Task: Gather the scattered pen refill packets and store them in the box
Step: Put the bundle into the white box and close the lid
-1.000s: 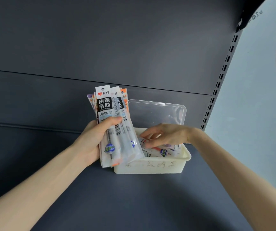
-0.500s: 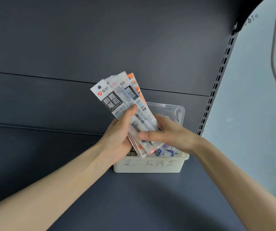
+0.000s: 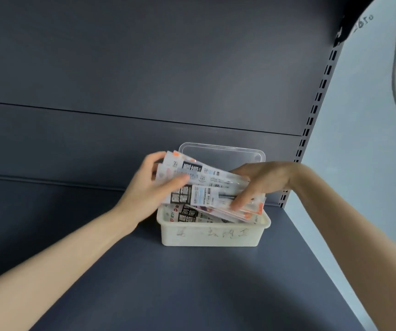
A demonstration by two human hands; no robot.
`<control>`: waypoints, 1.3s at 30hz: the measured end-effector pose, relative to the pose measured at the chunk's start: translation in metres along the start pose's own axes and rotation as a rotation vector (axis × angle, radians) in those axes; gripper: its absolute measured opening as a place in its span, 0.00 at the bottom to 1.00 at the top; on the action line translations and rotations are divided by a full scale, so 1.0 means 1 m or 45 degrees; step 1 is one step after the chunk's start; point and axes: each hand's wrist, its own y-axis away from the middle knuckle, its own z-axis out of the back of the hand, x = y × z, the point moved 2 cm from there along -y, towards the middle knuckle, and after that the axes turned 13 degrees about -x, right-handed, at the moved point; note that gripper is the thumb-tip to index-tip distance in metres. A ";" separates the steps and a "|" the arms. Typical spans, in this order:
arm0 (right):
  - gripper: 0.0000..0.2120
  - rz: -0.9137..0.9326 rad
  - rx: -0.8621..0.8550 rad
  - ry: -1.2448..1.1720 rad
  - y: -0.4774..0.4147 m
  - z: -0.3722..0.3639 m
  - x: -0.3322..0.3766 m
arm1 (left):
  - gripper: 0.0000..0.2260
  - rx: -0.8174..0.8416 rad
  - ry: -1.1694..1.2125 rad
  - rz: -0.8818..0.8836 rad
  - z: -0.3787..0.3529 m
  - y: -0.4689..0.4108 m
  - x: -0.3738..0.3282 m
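- Over the white box (image 3: 211,237), at the back of the dark shelf (image 3: 192,283), I hold the bundle of refill packets (image 3: 206,187) lying crosswise, its right end dipping toward the box's right side.
- My left hand (image 3: 146,187) pinches the header-card end, with the thumb on top and the fingers curled behind.
- My right hand (image 3: 261,180) has its fingers (image 3: 237,204) stretched fairly straight, pressing on the lower end rather than wrapping it. I cannot see that thumb.
- More loose packets (image 3: 187,216) already lie flat in the box, under the bundle. The clear lid (image 3: 223,154) stands propped behind it.
- These packets should weigh almost nothing. The glossy sleeves look slippery, and the stack is already fanning out between my hands.
- Each packet is probably stiff along the refills and floppy at the card, so the best hold is across the full width near the card end, squeezing the stack flat.
- I would guide the tips in first and low, since a loose release could let them slide over the rim.
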 end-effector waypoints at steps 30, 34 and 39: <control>0.22 0.010 -0.264 0.159 0.014 -0.039 -0.022 | 0.22 0.932 -1.460 -0.548 -0.050 -0.027 0.013; 0.24 0.030 -0.354 0.159 0.007 -0.051 -0.024 | 0.28 0.796 -1.605 -0.590 -0.048 -0.032 0.014; 0.25 0.019 -0.549 0.217 0.006 -0.057 -0.025 | 0.24 0.822 -1.440 -0.537 -0.038 -0.035 0.022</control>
